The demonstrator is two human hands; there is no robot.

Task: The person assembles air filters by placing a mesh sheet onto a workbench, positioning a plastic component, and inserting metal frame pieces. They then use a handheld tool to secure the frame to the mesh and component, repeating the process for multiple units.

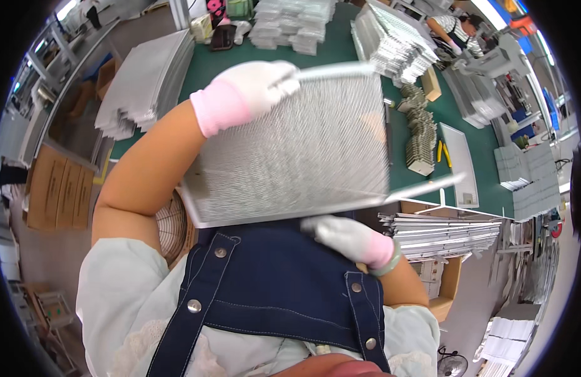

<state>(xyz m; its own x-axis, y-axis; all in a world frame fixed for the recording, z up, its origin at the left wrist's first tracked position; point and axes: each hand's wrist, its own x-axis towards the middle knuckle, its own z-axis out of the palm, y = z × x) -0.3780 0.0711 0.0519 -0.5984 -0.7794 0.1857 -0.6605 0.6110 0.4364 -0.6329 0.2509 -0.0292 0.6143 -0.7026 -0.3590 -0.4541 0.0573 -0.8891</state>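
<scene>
A silver mesh filter panel [290,144] with pale metal edging is tilted up in front of me, blurred by motion. My left hand [256,91], in a white glove with a pink cuff, is closed on its far edge near the far left corner. A pale metal frame strip [425,187] juts out to the right from the panel's near right corner. Just below the near edge is my gloved right hand [347,239], close to my dark apron; its darkened fingertips are smeared, so their grip is unclear.
On the green table [328,47] are stacked mesh panels [394,41], flat grey sheets [146,81], a row of small metal corner pieces [420,135] and yellow-handled pliers [444,152]. Metal strips [441,235] lie on a shelf at the right. Another person [457,34] works at the far right.
</scene>
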